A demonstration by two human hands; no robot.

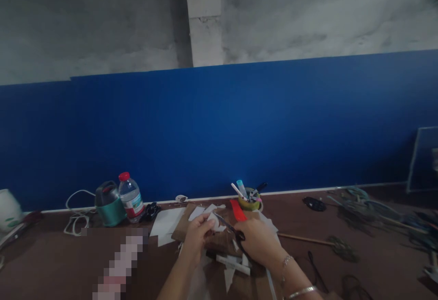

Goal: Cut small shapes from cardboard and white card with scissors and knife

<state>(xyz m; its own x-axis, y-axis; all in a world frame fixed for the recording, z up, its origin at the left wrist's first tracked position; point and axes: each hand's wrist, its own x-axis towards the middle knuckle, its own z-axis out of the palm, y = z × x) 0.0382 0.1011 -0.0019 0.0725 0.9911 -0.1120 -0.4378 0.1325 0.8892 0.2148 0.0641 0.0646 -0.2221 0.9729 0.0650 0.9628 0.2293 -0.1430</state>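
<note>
My left hand pinches a small piece of white paper between thumb and fingers. Gripped in my right hand is a pair of scissors, its blades pointing left and reaching the paper's edge. Whether the blades are parted I cannot tell. Below both hands lies brown cardboard with several white paper scraps on it. A white marker rests among the scraps, nearer to me. Just beyond my right hand is a red strip.
A green cup of pens stands by the blue wall panel. To the left are white sheets, a water bottle with a red cap, and a teal container beside a white cable. A thin stick and tangled cords lie right.
</note>
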